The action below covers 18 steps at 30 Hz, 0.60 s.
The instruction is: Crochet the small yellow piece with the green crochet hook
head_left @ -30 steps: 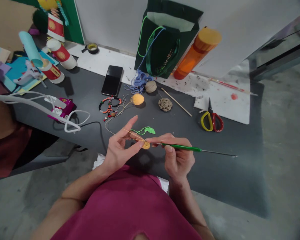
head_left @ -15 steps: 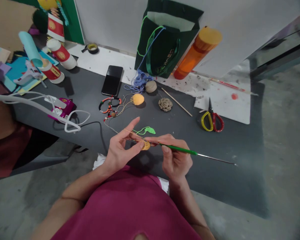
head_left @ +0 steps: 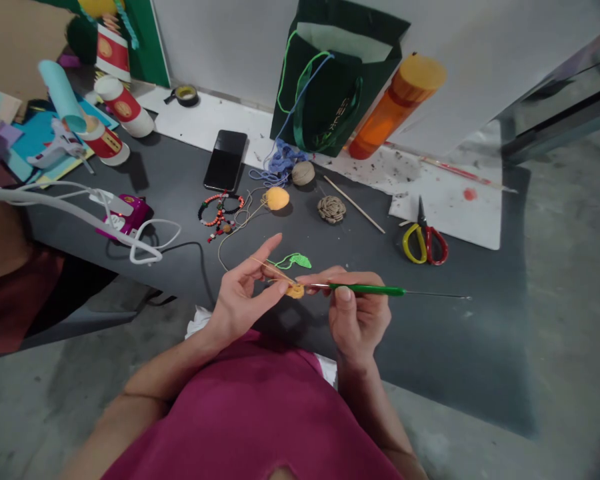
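My left hand pinches a small piece of yellow crochet between thumb and a finger, with its index finger raised and yarn running across it. In my right hand is a crochet hook with a green handle, its thin metal end pointing right. The hook's other tip meets the crochet piece at my left fingertips. Just beyond my hands lies a small green crocheted leaf with a loose tail. Farther back sits a yellow yarn ball.
Red-and-yellow scissors, a thin stick, a brown coiled rosette, beaded bracelets and a phone lie on the grey table. Behind stand a dark green paper bag and an orange bottle. Cables cross the left side.
My right hand has shifted slightly right, and the hook has turned from slanting downward to nearly level. The crochet piece has moved a little right. My left hand stays almost in place.
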Tool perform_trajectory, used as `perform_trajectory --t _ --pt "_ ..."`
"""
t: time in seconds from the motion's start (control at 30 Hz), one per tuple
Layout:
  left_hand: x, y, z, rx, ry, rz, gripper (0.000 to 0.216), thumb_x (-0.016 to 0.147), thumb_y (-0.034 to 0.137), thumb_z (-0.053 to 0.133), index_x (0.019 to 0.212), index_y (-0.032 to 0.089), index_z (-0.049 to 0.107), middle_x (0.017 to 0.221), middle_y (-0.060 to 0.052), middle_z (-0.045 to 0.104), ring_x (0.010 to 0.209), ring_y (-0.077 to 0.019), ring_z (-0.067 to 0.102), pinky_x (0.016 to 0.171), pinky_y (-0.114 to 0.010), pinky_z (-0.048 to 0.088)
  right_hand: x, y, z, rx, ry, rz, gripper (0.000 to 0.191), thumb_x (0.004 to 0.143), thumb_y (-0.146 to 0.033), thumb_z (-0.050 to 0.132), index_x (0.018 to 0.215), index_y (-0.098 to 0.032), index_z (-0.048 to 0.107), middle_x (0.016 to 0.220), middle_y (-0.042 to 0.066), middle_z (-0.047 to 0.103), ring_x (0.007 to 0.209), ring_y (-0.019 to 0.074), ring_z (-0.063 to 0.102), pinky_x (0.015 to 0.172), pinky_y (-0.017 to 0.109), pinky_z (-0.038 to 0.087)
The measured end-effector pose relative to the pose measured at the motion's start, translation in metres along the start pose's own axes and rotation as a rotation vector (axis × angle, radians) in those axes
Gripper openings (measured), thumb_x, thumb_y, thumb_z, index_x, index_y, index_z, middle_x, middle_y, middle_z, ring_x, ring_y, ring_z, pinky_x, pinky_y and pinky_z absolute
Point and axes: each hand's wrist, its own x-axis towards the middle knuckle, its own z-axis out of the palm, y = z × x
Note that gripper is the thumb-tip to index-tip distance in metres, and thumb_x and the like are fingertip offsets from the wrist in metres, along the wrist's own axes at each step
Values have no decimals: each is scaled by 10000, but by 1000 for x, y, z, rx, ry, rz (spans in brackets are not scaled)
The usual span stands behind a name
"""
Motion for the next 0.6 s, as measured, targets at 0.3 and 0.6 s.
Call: perform_trajectory --t 0.3,0.6 --pt "0 -1 1 1 14 10 435 808 217 789 1241 189 749 822 -30 767 796 -158 656 845 -311 489 0 -1 0 -49 -31 -19 90 1017 -260 535 1040 -266 621 848 25 805 737 195 751 628 359 590" --pt "0 -2 0 -43 -10 3 673 823 239 796 1461 180 589 836 -22 762 782 -150 645 851 -316 502 2 -4 -2 -107 -87 -84 169 1008 -187 519 1105 -262 636 916 31 816 760 182 741 651 353 611"
